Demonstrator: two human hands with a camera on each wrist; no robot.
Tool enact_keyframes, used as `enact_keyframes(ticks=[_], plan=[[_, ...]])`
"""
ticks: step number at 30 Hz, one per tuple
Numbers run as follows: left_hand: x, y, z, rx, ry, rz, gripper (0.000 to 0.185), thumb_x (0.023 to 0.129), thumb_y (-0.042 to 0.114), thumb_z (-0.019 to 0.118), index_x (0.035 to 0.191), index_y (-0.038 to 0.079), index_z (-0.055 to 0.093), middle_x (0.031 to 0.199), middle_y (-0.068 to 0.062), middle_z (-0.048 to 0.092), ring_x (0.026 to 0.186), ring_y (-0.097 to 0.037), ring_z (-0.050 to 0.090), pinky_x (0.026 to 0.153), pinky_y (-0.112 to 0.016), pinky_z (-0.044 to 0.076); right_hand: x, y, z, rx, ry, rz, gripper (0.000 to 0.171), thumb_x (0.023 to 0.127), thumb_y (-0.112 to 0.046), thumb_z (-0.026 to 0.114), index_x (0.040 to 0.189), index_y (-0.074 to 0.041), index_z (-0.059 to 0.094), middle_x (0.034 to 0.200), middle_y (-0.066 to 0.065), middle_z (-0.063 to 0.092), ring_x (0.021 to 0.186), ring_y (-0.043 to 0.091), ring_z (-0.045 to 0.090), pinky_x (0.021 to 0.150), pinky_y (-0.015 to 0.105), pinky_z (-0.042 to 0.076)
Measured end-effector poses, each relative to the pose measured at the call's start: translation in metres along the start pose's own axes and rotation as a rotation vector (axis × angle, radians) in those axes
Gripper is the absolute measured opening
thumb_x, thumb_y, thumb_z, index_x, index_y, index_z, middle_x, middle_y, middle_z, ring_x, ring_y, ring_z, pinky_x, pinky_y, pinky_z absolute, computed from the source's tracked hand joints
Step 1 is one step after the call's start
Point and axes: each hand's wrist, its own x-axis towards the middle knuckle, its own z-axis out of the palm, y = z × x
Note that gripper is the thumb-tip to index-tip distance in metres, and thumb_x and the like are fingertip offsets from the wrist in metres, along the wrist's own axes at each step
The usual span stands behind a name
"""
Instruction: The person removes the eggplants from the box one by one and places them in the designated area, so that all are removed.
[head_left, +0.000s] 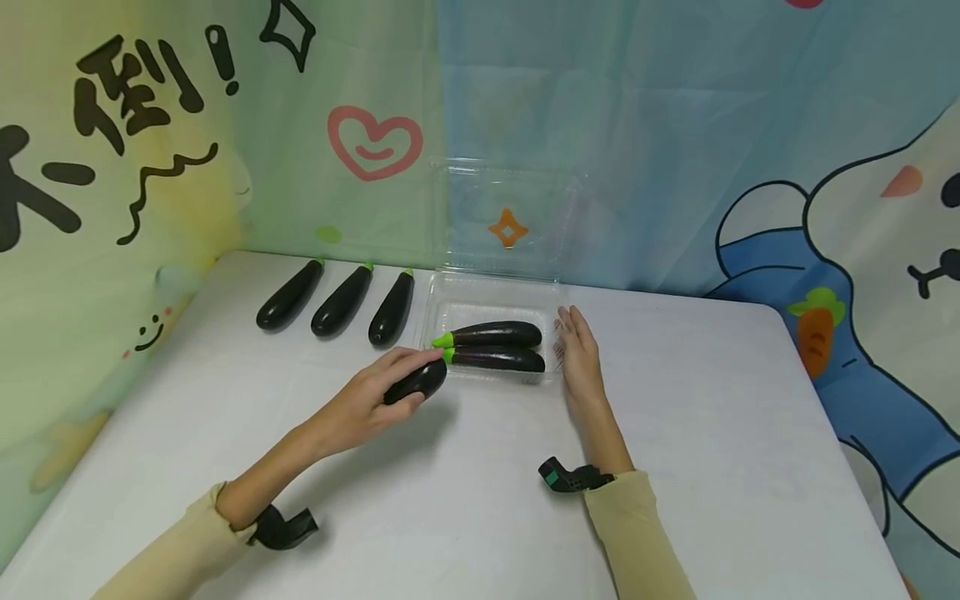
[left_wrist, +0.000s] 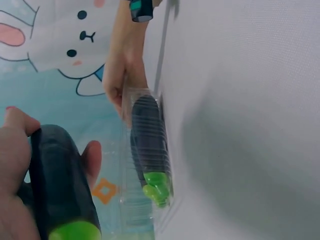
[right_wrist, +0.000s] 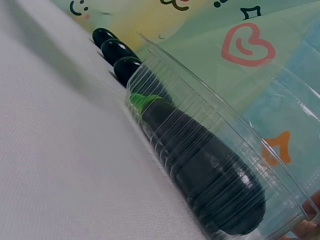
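My left hand (head_left: 367, 404) grips a dark purple eggplant (head_left: 417, 381) above the table, just short of the container's front left corner. In the left wrist view the fingers and thumb lie on both sides of this eggplant (left_wrist: 57, 175), its green cap toward the bottom. A clear plastic container (head_left: 480, 292) stands with its lid raised against the backdrop. Inside it two eggplants (head_left: 497, 334) lie side by side, green ends to the left. My right hand (head_left: 581, 354) rests along the container's right wall with its fingers extended; the right wrist view catches only fingertips (right_wrist: 302, 227) there.
Three more eggplants, including the leftmost one (head_left: 290, 295), lie in a slanted row on the white table (head_left: 712, 433), left of the container. A printed cloth backdrop (head_left: 637, 150) hangs directly behind the table. Both wrists carry small black cameras.
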Motion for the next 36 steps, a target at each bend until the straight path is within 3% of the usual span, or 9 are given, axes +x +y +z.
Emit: enact_keyframes(ticks=[6,11,16,21,26,36], plan=[[0.0047,-0.0012,0.0017,-0.057,0.065,0.083,0.049,0.096,0.014,0.060,0.142,0.018,0.047,0.131,-0.007,0.058,0.102,-0.017,0.058,0.080,-0.029,0.054,0.0052,0.0062,-0.0004,-0.004,0.012,-0.019,0.056,0.106,-0.019,0.029,0.157,-0.010,0.006,0.163,0.001,0.021,0.150,0.016,0.022,0.121,0.035,0.022],[0.0066,-0.0024,0.0016,-0.031,0.114,0.116,0.051,0.087,0.017,0.073,0.135,0.014,0.054,0.129,-0.005,0.061,0.106,-0.015,0.061,0.083,-0.028,0.055,0.0053,0.0059,0.0000,-0.008,0.019,-0.004,0.056,0.106,-0.019,0.029,0.157,-0.011,0.007,0.163,0.000,0.022,0.150,0.015,0.022,0.121,0.034,0.022],[0.0049,-0.0017,0.0005,0.007,0.131,0.109,0.049,0.086,0.019,0.074,0.132,0.016,0.057,0.129,-0.004,0.063,0.107,-0.014,0.063,0.082,-0.028,0.056,0.0060,0.0053,0.0000,-0.013,0.019,-0.009,0.056,0.106,-0.018,0.029,0.157,-0.010,0.007,0.163,0.001,0.022,0.150,0.016,0.021,0.121,0.034,0.020],[0.0025,0.0001,-0.0016,0.040,0.182,0.078,0.046,0.087,0.018,0.072,0.130,0.019,0.056,0.115,-0.006,0.070,0.086,-0.012,0.065,0.070,-0.025,0.056,0.0057,0.0050,-0.0003,-0.017,0.021,-0.005,0.056,0.106,-0.018,0.029,0.157,-0.010,0.007,0.163,0.001,0.022,0.150,0.016,0.020,0.122,0.033,0.019],[0.0000,0.0019,-0.0044,0.056,0.182,0.033,0.046,0.089,0.018,0.071,0.131,0.020,0.053,0.098,-0.006,0.071,0.071,-0.007,0.065,0.063,-0.023,0.054,0.0046,0.0062,-0.0007,-0.015,0.017,0.003,0.056,0.106,-0.019,0.029,0.157,-0.011,0.007,0.163,0.000,0.021,0.150,0.015,0.021,0.122,0.033,0.019],[-0.0002,0.0004,-0.0048,0.130,0.191,0.014,0.049,0.089,0.020,0.070,0.132,0.020,0.048,0.099,-0.007,0.071,0.066,-0.006,0.067,0.059,-0.020,0.052,0.0024,0.0055,0.0006,0.008,0.014,-0.003,0.056,0.106,-0.019,0.029,0.157,-0.011,0.007,0.163,0.001,0.021,0.150,0.015,0.021,0.122,0.034,0.020]])
